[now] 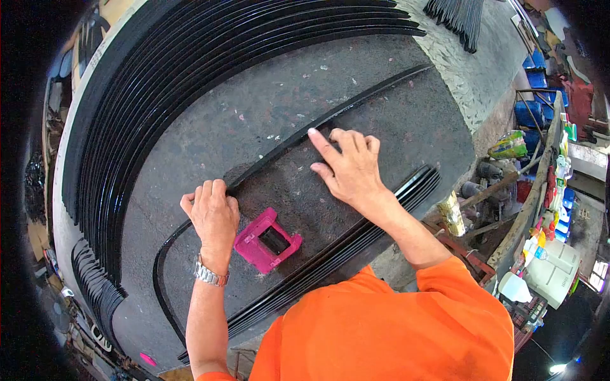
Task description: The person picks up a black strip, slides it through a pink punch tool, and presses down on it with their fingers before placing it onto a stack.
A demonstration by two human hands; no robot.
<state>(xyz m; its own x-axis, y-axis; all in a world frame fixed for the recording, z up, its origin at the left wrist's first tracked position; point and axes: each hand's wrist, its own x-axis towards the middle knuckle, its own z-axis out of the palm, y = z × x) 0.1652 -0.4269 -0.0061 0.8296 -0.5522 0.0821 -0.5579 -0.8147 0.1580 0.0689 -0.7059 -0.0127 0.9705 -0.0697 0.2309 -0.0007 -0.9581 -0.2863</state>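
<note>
A long thin black strip [273,155] curves across the dark worktable and bends back at the left. My left hand [213,213], with a metal watch on the wrist, has its fingers closed round the strip near the bend. Further right, my right hand [349,162] has its index finger stretched out with the tip at the strip's near edge; the thumb is apart and the other fingers are curled. Between my arms lies a pink frame-shaped tool [267,241] with a dark middle. A bundle of black strips [318,260] lies along the near edge, close to my body.
Many curved black strips [121,120] are stacked along the far and left sides of the worktable [210,120]. More strips [459,22] hang together at the top right. A small pink object [147,359] lies at bottom left. Bottles and a rail stand at right.
</note>
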